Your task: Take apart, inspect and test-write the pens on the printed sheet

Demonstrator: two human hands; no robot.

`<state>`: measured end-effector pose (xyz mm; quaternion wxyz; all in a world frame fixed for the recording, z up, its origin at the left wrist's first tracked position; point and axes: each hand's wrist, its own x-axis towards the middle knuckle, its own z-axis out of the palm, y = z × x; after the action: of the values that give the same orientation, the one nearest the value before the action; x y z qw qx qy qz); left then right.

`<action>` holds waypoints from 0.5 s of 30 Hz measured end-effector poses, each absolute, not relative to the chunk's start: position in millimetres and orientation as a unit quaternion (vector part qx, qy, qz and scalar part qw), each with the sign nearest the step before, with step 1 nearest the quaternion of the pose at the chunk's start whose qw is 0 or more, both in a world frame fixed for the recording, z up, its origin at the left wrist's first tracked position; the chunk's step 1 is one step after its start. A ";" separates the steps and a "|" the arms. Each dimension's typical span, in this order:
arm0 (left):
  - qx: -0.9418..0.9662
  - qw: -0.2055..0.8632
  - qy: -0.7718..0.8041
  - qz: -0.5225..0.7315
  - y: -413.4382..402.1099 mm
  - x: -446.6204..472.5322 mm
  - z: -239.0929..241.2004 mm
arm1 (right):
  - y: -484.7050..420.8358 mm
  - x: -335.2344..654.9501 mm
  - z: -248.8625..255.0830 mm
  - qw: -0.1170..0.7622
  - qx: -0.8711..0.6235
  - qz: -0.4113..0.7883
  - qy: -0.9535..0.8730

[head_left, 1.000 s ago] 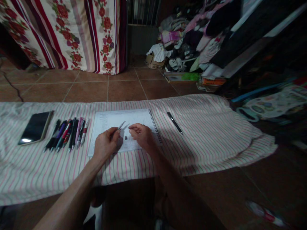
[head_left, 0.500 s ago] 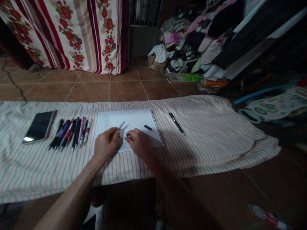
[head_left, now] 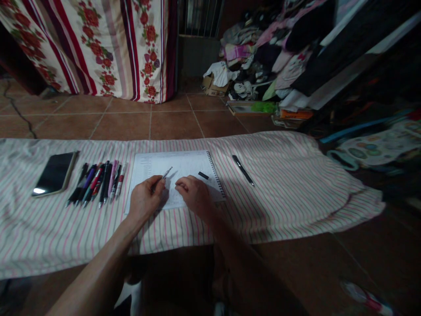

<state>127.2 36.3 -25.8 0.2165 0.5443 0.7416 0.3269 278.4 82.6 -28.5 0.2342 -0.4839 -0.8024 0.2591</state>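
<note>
My left hand (head_left: 146, 197) is closed around a slim pen (head_left: 167, 172), whose thin end points up and to the right above the notebook page. Beside it, my right hand (head_left: 193, 193) has thumb and fingers pinched together over the page; whatever lies between them is too small or hidden to tell. Under both hands lies an open spiral notebook (head_left: 173, 159) with faint writing, its coil on the right. A short black piece (head_left: 203, 175) rests on the page just beyond my right hand. Right of the notebook lies a black pen (head_left: 243, 170).
A row of several pens (head_left: 95, 184) lies left of the notebook, with a phone (head_left: 55, 173) farther left. Everything rests on a striped cloth (head_left: 283, 188). Beyond are a floral curtain (head_left: 112, 48), tiled floor (head_left: 171, 123) and a heap of clothes (head_left: 256, 57).
My right hand has shifted slightly right, away from my left hand. A small shiny bit earlier visible at its fingertips no longer shows. The left hand stays nearly still with the pen.
</note>
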 end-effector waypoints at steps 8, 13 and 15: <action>0.550 0.231 0.738 0.317 36.6 135.0 -27.3 | 95.4 287.0 -22.3 0.410 -0.491 0.596 -0.485; 0.565 0.241 0.727 0.306 35.2 143.1 -23.4 | 95.2 289.6 -16.1 0.455 -0.455 0.670 -0.370; 0.572 0.243 0.721 0.305 35.5 145.5 -23.2 | 96.1 290.8 -15.8 0.462 -0.446 0.683 -0.349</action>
<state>145.5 35.5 -23.2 0.2428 0.5723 0.7214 0.3051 290.8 96.1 -15.8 0.4619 -0.4461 -0.3486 0.6827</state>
